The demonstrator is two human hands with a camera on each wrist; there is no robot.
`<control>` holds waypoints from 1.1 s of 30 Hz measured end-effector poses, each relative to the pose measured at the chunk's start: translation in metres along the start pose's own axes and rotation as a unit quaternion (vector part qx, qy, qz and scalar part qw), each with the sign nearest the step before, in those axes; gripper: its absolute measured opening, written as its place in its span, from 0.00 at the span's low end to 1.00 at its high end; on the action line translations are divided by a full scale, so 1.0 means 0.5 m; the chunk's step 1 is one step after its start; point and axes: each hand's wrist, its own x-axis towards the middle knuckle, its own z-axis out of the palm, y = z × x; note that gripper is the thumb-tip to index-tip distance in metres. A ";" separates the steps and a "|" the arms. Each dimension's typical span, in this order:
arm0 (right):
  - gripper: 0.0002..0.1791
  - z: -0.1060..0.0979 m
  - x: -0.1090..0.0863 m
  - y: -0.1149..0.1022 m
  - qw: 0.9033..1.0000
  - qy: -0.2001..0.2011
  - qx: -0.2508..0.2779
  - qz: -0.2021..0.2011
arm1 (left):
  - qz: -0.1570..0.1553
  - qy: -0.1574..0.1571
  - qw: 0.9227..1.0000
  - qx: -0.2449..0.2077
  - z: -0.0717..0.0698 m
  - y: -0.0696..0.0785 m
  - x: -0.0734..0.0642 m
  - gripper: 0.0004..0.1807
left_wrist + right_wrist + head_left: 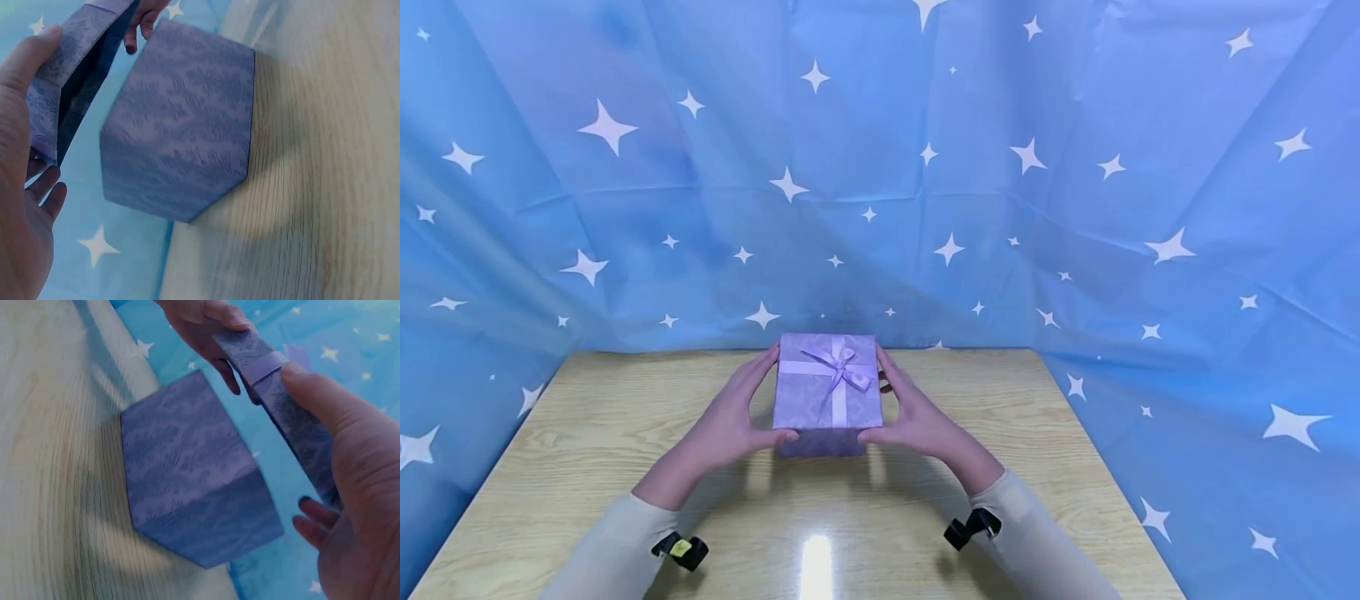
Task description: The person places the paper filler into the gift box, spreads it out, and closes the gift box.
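Observation:
A lavender gift-box lid (801, 392) with a ribbon and bow (841, 367) is held between both hands. My left hand (730, 421) grips its left side, thumb at the near corner and fingers toward the far one. The right hand (921, 421) grips the opposite side in the same way. Below the lid, the patterned purple box base (181, 112) stands on the table. Both wrist views show a gap between the raised lid (240, 347) and the base (194, 462). The lid's dark underside shows in the left wrist view; the inside of the base is hidden.
The light wood-grain table (625, 417) ends at the back against a blue curtain (880, 167) with white stars, which also hangs along both sides. Black wrist devices (681, 550) sit at the cuffs of the pale sleeves (613, 550).

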 end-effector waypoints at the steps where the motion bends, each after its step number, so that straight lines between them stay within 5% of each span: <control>1: 0.80 0.001 0.004 0.005 1.000 -0.001 -0.011 0.008 | -0.002 -0.003 1.000 0.000 0.001 -0.007 0.005 0.74; 11: 0.76 0.015 0.027 0.042 0.995 -0.023 -0.050 0.078 | -0.039 -0.025 0.999 -0.020 0.025 -0.065 0.018 0.71; 25: 0.77 0.029 0.027 0.089 0.994 -0.032 -0.047 0.089 | -0.058 -0.037 0.997 -0.040 0.066 -0.094 0.011 0.71; 33: 0.77 0.027 0.032 0.093 0.994 -0.044 -0.043 0.087 | -0.055 -0.039 0.997 -0.033 0.064 -0.100 0.013 0.71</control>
